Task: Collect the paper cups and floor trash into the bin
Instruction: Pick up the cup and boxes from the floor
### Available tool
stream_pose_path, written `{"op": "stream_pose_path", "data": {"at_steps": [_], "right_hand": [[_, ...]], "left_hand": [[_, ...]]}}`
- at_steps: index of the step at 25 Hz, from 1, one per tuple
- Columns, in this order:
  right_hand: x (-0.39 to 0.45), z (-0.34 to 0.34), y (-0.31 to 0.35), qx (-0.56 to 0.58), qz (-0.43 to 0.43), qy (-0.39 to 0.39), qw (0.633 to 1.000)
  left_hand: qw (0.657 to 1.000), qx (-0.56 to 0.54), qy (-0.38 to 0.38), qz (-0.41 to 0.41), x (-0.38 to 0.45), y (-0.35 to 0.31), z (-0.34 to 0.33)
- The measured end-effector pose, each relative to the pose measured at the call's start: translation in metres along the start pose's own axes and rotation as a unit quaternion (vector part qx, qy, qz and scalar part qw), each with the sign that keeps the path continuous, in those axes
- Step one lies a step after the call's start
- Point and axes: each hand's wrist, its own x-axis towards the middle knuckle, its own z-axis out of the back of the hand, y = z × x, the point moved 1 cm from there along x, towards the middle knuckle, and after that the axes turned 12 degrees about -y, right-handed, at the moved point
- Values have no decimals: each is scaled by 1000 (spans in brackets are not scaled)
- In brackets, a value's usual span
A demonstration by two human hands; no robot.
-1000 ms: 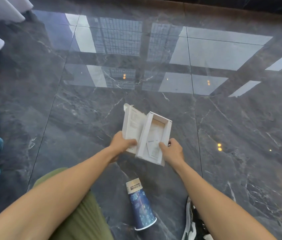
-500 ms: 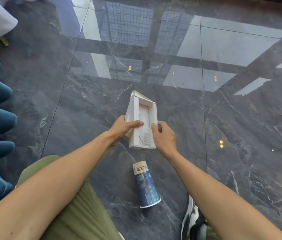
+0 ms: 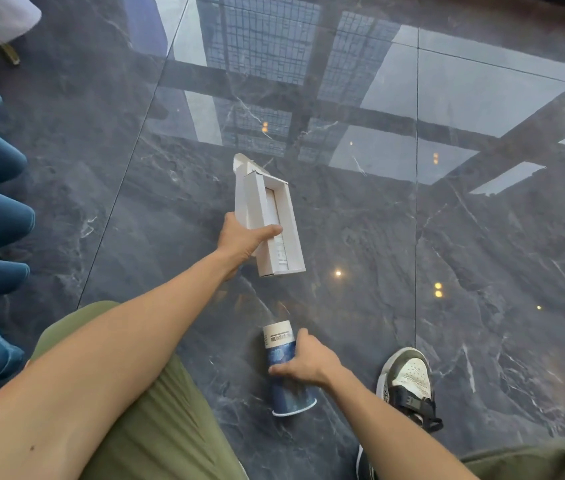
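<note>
Now left hand (image 3: 243,241) gripping open white box (image 3: 275,233) (paper inside), right hand (image 3: 308,362) on blue cup (image 3: 286,375)

Left hand (image 3: 244,239) gripping, extended; right hand (image 3: 305,360) curled, reaching downward.

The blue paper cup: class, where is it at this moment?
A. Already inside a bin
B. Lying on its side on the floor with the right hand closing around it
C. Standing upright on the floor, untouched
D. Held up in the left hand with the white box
B: the blue paper cup lies on its side on the dark floor with the right hand wrapped over it, while the left hand holds only the white box.
</note>
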Motion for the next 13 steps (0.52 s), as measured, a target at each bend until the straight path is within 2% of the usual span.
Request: {"op": "stream_pose_path", "data": {"at_steps": [3,6,10,13], "right_hand": [[9,-5,1,19,-19,11,1000],[16,14,4,110,-57,-18,992],[-18,83,7,212,-108,-94,967],[-79,153,18,257,-120,-115,952]], "left_hand": [[1000,5,8,-3,-1,2,-5],[1000,-4,-6,-1,-13,-4,2],[997,-8,-80,-9,-67,-24,37],[995,-10,-90,34,-136,-57,78]]}}
